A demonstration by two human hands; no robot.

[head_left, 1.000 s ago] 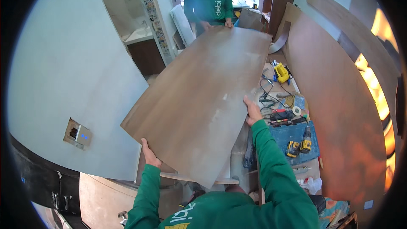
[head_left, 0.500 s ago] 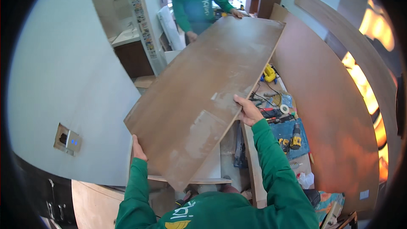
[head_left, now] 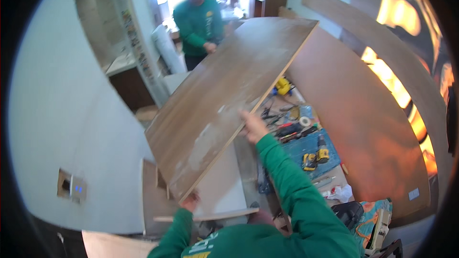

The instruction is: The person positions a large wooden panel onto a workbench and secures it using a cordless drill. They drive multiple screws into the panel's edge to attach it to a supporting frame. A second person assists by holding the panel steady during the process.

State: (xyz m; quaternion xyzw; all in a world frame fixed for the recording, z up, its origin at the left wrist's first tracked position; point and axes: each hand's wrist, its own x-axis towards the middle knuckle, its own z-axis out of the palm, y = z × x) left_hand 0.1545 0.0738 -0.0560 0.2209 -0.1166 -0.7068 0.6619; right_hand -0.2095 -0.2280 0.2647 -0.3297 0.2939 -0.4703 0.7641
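A large brown wooden panel [head_left: 217, 83] is held up in front of me, tilted, with its long right edge raised. My right hand [head_left: 253, 126] grips that edge near its middle, the thumb on top. Below the panel's near corner, my left hand [head_left: 190, 201] is closed on the short near edge; its fingers are partly hidden and blurred. At the far end stands a person [head_left: 198, 26] in a green shirt, with one hand [head_left: 209, 48] by the panel's left side. The person's other hand is hidden behind the panel.
A workbench to the right carries a yellow drill [head_left: 322, 153], a roll of tape [head_left: 304, 121], a blue case [head_left: 299, 148] and several hand tools. Big curved-looking boards [head_left: 354, 114] lean beyond it. A white wall [head_left: 76, 95] with a loose socket [head_left: 76, 187] borders the left.
The panel has tipped, its right edge rising and its near end shifting. My left hand has moved from the left edge to the near corner. The person has shifted left and stands more upright.
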